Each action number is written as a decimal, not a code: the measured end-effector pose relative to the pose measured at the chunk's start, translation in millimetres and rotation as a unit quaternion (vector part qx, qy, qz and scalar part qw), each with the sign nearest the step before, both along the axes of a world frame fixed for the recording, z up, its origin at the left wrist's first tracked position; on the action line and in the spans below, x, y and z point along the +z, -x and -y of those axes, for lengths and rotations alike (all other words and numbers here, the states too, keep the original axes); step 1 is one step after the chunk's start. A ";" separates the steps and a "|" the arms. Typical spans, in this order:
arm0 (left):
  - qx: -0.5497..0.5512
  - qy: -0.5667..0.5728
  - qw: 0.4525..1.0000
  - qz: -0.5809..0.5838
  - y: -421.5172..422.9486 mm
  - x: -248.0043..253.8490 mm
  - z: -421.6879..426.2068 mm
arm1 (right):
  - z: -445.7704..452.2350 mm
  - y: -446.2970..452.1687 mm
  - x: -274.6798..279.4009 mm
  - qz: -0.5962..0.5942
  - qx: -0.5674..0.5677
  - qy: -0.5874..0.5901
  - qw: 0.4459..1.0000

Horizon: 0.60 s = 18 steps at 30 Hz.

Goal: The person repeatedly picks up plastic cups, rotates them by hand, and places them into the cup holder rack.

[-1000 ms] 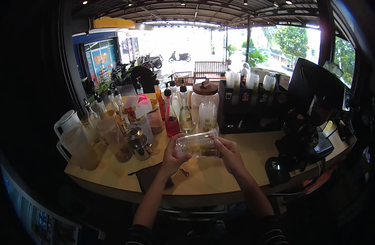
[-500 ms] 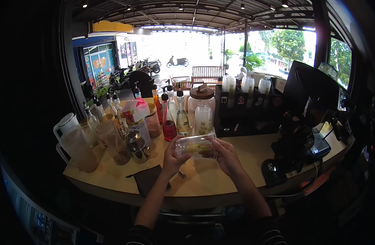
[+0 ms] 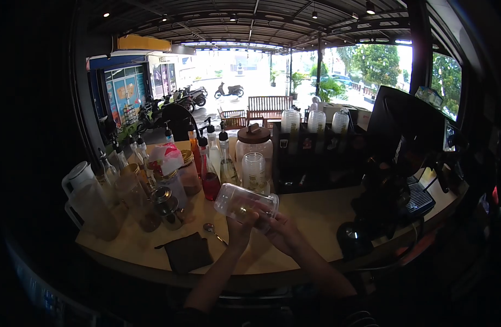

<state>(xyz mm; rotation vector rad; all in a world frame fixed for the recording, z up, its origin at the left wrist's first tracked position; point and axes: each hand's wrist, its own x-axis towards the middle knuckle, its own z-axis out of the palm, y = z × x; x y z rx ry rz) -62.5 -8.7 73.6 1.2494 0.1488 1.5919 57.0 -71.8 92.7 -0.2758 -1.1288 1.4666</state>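
Note:
A clear plastic cup (image 3: 232, 197) lies tilted on its side in the air above the counter, its wider rim toward the right. My left hand (image 3: 241, 230) grips its underside, thumb pressed against the wall. My right hand (image 3: 283, 233) closes round the lower right part near the rim. Just beyond the cup stands a stack of clear printed cups (image 3: 254, 170). On the counter (image 3: 310, 223), left of my left hand, lie a metal spoon (image 3: 209, 228) and a dark folded cloth (image 3: 186, 254).
Pump bottles, one with red syrup (image 3: 210, 184), stand behind on the left. Nearer are a metal pot (image 3: 166, 204), jars and a plastic pitcher (image 3: 92, 210). A wooden-lidded jar (image 3: 254, 136) and a black cup rack (image 3: 310, 166) stand at the back; dark machines fill the right.
The cup has tipped from nearly level so its right end hangs lower, and both hands have shifted beneath it. The view has swung slightly right, and the spoon shows more fully.

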 end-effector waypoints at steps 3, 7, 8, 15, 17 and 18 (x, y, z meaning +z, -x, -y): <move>0.001 0.019 1.000 -0.019 -12.6 0.9 1.0 | -1.7 -22.6 -10.5 0.015 -0.017 0.021 1.000; -0.011 -0.017 0.988 -0.152 -28.8 21.8 -4.1 | 0.5 -69.7 1.3 0.184 -0.129 0.054 0.973; -0.013 -0.018 0.988 -0.151 -34.0 24.8 -9.0 | 2.0 -78.7 8.8 0.185 -0.130 0.054 0.973; 0.051 -0.157 0.957 -0.238 -101.6 83.9 -26.0 | 13.4 -115.1 116.7 0.428 -0.484 -0.309 0.698; 0.089 -0.210 0.922 -0.312 -121.5 90.6 -32.9 | -3.0 -124.1 121.5 0.462 -0.497 -0.320 0.661; 0.094 -0.211 0.922 -0.311 -128.1 94.7 -39.7 | -11.4 -130.4 123.8 0.498 -0.512 -0.327 0.619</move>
